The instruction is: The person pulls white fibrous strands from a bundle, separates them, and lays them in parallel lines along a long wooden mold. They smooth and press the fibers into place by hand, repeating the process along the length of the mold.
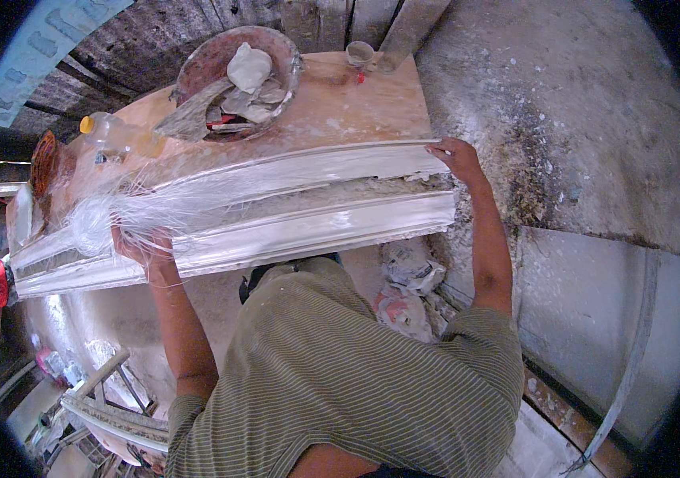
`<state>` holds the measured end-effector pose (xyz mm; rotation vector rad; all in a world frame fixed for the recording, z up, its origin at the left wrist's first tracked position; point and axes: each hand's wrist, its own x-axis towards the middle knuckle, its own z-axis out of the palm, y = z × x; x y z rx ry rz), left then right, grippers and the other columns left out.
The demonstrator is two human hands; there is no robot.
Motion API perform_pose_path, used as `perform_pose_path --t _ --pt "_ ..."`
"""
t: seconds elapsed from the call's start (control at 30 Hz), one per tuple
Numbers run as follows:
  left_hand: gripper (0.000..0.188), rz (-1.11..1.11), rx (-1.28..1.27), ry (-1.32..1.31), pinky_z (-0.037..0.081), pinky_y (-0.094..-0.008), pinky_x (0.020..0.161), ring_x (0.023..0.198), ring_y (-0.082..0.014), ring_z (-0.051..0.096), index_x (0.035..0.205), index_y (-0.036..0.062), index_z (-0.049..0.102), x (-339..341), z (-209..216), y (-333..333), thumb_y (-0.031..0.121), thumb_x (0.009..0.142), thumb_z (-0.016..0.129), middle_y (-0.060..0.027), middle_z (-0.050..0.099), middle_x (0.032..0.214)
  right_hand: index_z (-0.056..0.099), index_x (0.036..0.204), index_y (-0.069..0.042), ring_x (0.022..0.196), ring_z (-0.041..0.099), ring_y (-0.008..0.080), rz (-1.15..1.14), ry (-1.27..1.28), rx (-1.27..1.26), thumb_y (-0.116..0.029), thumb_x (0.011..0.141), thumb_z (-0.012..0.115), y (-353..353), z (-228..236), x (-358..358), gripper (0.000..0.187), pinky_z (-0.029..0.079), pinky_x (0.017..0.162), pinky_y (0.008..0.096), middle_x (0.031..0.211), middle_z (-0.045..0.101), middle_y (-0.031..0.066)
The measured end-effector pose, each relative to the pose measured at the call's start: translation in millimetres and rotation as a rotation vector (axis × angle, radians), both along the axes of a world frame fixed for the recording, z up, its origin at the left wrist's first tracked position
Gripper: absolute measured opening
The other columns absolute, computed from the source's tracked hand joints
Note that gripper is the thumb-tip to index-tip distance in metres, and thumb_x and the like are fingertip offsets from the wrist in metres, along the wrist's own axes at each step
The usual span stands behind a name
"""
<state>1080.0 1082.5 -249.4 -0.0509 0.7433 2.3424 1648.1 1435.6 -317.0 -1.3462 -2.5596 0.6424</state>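
Pale fibre strands (94, 225) lie at the left of the scene, fanning rightward over two long white moulded strips, the far strip (300, 169) and the near strip (324, 221). Splayed so loosely, the ends could snag on an edge or slip away from the bunch. The far strip's near edge looks ragged toward the right, so a hard pull there might chip it. Strands surround and drape over the fingers of the left hand (145, 243), which appear to hold the bunch, how tightly I cannot tell. The right hand (458, 157) has its fingertips at the far strip's right end; whether they pinch it is unclear. Beyond, a basin (196, 68) sits on the tabletop (395, 99).
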Motion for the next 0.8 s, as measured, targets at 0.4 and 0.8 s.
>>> perform_pose_path --t 0.4,0.8 --pt "0.044 -0.015 0.173 0.077 0.041 -0.0517 0.105 0.117 -0.0381 0.055 0.12 -0.0019 0.06 -74 10 -43 0.029 0.088 0.058 -0.0231 0.061 0.122 0.061 0.13 -0.011 0.123 0.054 0.0334 0.055 -0.635 0.415 -0.032 0.084 0.072 -7 -40 16 0.052 0.045 0.102 0.0422 0.13 0.059 0.0165" --pt "0.057 -0.336 0.246 0.128 0.044 -0.053 0.1 0.111 -0.0373 0.057 0.133 0.0033 0.053 34 41 35 0.045 0.095 0.047 -0.0187 0.058 0.13 0.031 0.151 -0.01 0.132 0.046 0.0365 0.571 0.505 -0.674 -0.044 0.082 0.077 -205 49 -321 0.09 0.037 0.111 0.0422 0.147 0.044 0.0226"
